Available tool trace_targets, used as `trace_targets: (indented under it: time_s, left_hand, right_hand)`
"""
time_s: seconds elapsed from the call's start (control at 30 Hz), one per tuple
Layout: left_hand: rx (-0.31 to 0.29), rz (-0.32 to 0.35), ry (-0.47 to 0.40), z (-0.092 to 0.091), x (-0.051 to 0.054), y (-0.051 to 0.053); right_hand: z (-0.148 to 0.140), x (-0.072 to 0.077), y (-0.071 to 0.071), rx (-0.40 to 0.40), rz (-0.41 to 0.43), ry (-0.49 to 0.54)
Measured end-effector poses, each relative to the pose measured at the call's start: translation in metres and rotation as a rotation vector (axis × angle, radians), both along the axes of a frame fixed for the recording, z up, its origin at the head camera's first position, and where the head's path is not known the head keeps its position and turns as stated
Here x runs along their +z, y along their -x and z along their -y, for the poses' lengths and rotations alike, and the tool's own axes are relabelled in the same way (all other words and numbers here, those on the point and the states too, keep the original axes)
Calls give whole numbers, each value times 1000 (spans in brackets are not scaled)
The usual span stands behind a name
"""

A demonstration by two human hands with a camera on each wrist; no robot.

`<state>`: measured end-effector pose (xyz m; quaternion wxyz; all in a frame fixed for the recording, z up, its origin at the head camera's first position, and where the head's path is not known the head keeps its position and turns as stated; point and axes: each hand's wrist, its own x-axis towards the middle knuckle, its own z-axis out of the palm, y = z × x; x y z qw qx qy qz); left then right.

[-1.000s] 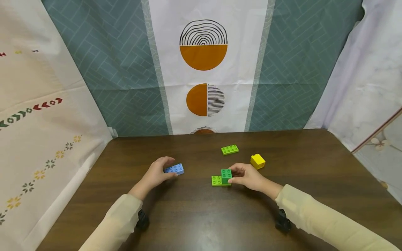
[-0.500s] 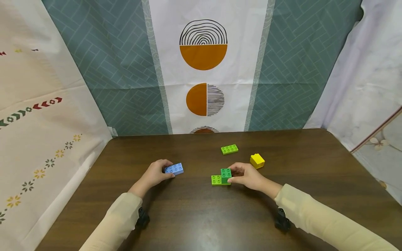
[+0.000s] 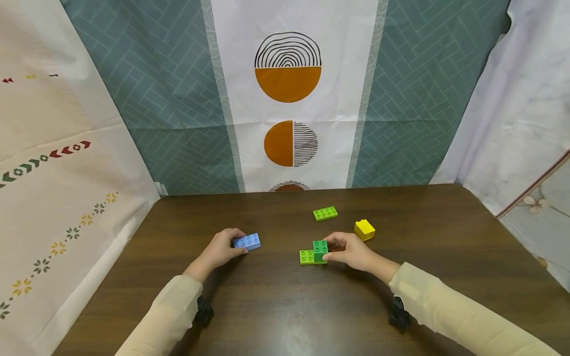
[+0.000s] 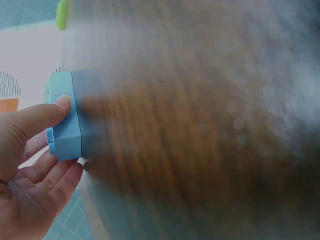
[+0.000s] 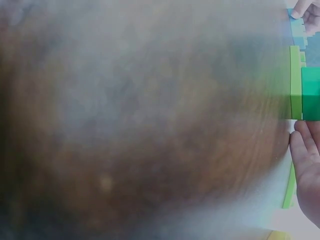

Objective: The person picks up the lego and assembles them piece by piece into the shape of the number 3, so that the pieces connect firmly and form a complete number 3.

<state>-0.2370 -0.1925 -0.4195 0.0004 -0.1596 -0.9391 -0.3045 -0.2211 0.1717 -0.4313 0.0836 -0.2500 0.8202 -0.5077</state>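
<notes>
At the left of the table, my left hand (image 3: 224,249) pinches a light blue building brick (image 3: 247,242) between thumb and fingers. The brick lies on the tabletop, and in the left wrist view my thumb (image 4: 61,104) is against its side. A dark green square brick (image 3: 320,249) sits studs up on the right half of a flat lime green brick (image 3: 307,256). My right hand (image 3: 349,251) grips that green brick from the right by thumb and fingers. In the right wrist view only the fingers (image 5: 300,147) show near the two green bricks.
Behind the right hand stand a second flat lime green brick (image 3: 325,213) and a yellow brick (image 3: 364,230) lying on its side. The dark wooden table (image 3: 285,306) ends at the back against a hanging patterned cloth (image 3: 187,123).
My left thumb and fingers have drawn back slightly to the left along the blue brick. The right hand and the green bricks look unchanged.
</notes>
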Motion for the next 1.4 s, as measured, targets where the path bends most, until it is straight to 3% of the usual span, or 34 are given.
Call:
trace_targets:
  time_s: [0.5,0.9,1.4]
  left_hand:
    - [-10,-9,-22,-4,2,-2]
    - [-14,-53,-50,-8,7,-4]
    - [-44,16,-103,-24,18,-12]
  right_hand:
    - [1,1,-1,1,13,-9]
    - [0,2,-1,-12,2,-19]
    - [0,2,-1,-19,6,-33]
